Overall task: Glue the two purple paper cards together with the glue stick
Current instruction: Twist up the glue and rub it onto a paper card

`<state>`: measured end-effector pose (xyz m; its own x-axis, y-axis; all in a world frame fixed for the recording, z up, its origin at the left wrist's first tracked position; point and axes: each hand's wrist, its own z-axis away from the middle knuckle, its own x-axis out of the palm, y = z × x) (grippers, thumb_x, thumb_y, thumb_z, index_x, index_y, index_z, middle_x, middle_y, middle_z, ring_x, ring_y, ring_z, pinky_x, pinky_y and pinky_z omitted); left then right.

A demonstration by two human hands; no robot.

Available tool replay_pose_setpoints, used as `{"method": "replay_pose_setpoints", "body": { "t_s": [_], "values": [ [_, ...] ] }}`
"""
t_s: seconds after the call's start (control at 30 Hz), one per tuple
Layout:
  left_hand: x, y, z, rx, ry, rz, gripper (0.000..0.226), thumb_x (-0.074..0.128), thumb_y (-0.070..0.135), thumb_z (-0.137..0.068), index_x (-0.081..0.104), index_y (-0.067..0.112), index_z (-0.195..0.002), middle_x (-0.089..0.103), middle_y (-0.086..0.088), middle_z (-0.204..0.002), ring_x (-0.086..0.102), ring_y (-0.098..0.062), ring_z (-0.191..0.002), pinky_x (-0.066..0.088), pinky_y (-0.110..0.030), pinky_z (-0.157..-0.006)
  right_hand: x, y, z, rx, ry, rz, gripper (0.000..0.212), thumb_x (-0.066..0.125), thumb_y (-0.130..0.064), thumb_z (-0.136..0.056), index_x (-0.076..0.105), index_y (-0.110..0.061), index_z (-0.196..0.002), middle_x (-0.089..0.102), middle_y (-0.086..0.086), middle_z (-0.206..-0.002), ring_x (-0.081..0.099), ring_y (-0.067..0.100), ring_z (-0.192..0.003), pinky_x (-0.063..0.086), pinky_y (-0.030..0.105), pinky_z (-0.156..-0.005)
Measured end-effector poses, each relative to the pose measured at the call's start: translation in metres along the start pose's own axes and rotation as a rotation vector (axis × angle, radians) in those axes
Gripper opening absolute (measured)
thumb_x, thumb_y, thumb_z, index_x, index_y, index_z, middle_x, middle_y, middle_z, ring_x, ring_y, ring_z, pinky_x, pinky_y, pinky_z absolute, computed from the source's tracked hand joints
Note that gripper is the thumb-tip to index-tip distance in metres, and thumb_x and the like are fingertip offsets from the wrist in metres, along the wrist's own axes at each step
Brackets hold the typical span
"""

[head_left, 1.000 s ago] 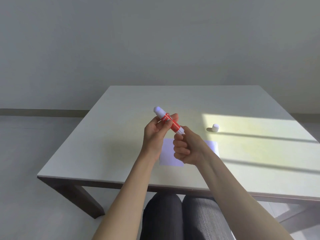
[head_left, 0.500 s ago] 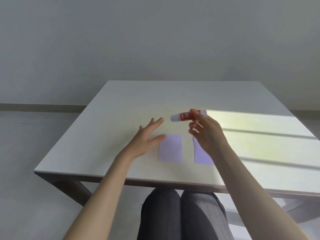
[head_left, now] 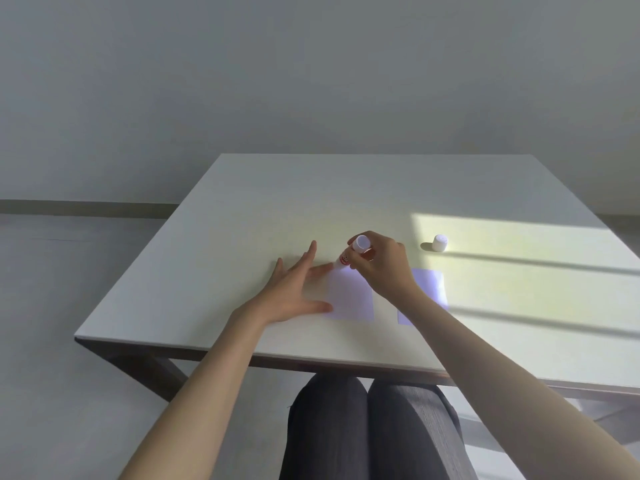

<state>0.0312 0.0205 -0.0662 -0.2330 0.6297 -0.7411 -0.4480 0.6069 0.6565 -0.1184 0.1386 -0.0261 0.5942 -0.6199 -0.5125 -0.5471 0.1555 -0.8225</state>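
Observation:
Two pale purple paper cards lie side by side near the table's front edge. The left card (head_left: 351,297) is pinned at its left edge by my left hand (head_left: 294,289), fingers spread flat, thumb on the near corner. My right hand (head_left: 382,263) grips the red and white glue stick (head_left: 353,252), tilted with its lower tip touching the far left corner of that card. The right card (head_left: 427,289) is partly hidden under my right wrist.
The glue stick's white cap (head_left: 440,243) stands on the white table (head_left: 242,237) to the right, in a patch of sunlight. My knees show below the table's front edge. A plain wall is behind.
My left hand let go of the glue stick and came down flat on the left card. My right hand turned the stick tip-down and brought it onto that card's far corner.

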Motion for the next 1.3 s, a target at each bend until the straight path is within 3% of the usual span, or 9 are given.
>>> {"method": "replay_pose_setpoints", "body": {
  "t_s": [0.13,0.2,0.27,0.4,0.5,0.63,0.87,1.03,1.3],
  "values": [
    [0.0,-0.001,-0.002,-0.004,-0.009,-0.042,0.111,0.067,0.052,-0.076,-0.013,0.031,-0.15,0.025,0.036,-0.146,-0.015,-0.008,-0.145,-0.02,-0.037,-0.114,0.004,0.0,0.016,-0.064,-0.041,0.091,0.006,0.064,-0.015,-0.079,0.066,-0.009,-0.08,0.075,0.008,-0.072,0.066,0.024,-0.067,0.05,0.031,-0.066],
    [0.0,-0.002,-0.003,0.005,-0.005,-0.099,0.096,0.066,0.054,-0.077,0.007,0.039,-0.15,0.008,0.027,-0.156,-0.017,0.004,-0.132,-0.021,-0.033,-0.111,0.005,-0.002,0.029,-0.11,-0.135,0.091,0.006,0.064,-0.017,-0.077,0.065,-0.011,-0.077,0.074,0.007,-0.07,0.066,0.024,-0.067,0.052,0.033,-0.066],
    [0.0,-0.003,-0.004,0.004,-0.012,-0.111,0.095,0.066,0.055,-0.076,0.008,0.041,-0.15,0.004,0.027,-0.157,-0.013,0.009,-0.123,-0.021,-0.033,-0.111,0.001,-0.003,0.03,-0.125,-0.186,0.066,0.006,0.064,-0.016,-0.077,0.064,-0.011,-0.076,0.074,0.001,-0.067,0.067,0.017,-0.064,0.052,0.03,-0.067],
    [0.0,-0.005,-0.003,0.007,0.001,-0.065,0.111,0.068,0.053,-0.076,-0.013,0.031,-0.149,0.011,0.066,-0.112,-0.017,0.016,-0.118,-0.018,-0.03,-0.111,-0.016,-0.001,0.006,-0.04,-0.077,0.012,0.007,0.061,-0.01,-0.082,0.064,-0.005,-0.079,0.076,0.003,-0.071,0.068,0.011,-0.061,0.054,0.029,-0.072],
    [-0.001,-0.004,-0.003,0.031,-0.008,-0.113,0.109,0.066,0.054,-0.076,-0.01,0.029,-0.15,0.013,0.052,-0.132,-0.014,0.014,-0.132,-0.019,-0.036,-0.114,-0.016,0.001,0.011,-0.047,-0.053,0.028,0.006,0.061,-0.009,-0.082,0.064,-0.004,-0.082,0.076,0.009,-0.075,0.07,0.019,-0.068,0.056,0.034,-0.075],
    [0.0,-0.003,-0.005,0.039,-0.012,-0.168,0.094,0.064,0.057,-0.076,0.012,0.036,-0.15,0.005,0.029,-0.153,-0.004,-0.001,-0.147,-0.019,-0.038,-0.113,-0.008,-0.001,0.038,-0.15,-0.235,0.03,0.005,0.065,-0.015,-0.079,0.065,-0.01,-0.08,0.075,0.005,-0.071,0.069,0.022,-0.066,0.056,0.035,-0.068],
    [0.0,-0.005,-0.003,0.047,0.003,-0.155,0.105,0.065,0.051,-0.079,-0.007,0.026,-0.151,0.022,0.026,-0.153,-0.006,-0.005,-0.148,-0.018,-0.041,-0.115,-0.025,0.009,0.005,-0.018,-0.018,-0.039,0.007,0.061,-0.008,-0.082,0.063,-0.003,-0.078,0.076,0.006,-0.071,0.069,0.017,-0.061,0.057,0.037,-0.073],
    [0.002,-0.006,-0.004,0.054,-0.013,-0.136,0.085,0.064,0.055,-0.078,0.002,0.051,-0.136,0.011,0.018,-0.16,-0.008,-0.005,-0.148,-0.02,-0.042,-0.116,-0.009,0.012,0.047,-0.105,-0.099,-0.032,0.005,0.061,-0.017,-0.078,0.061,-0.013,-0.078,0.076,0.0,-0.068,0.067,0.01,-0.057,0.057,0.031,-0.064],
    [0.002,-0.009,-0.004,0.061,-0.012,-0.11,0.1,0.064,0.05,-0.081,-0.003,0.028,-0.151,0.021,0.034,-0.147,-0.006,-0.005,-0.148,-0.017,-0.041,-0.116,-0.03,0.019,0.021,-0.01,0.045,-0.095,0.006,0.06,-0.007,-0.084,0.061,-0.002,-0.08,0.067,-0.014,-0.061,0.062,-0.002,-0.051,0.049,0.012,-0.058]
  ]
}}
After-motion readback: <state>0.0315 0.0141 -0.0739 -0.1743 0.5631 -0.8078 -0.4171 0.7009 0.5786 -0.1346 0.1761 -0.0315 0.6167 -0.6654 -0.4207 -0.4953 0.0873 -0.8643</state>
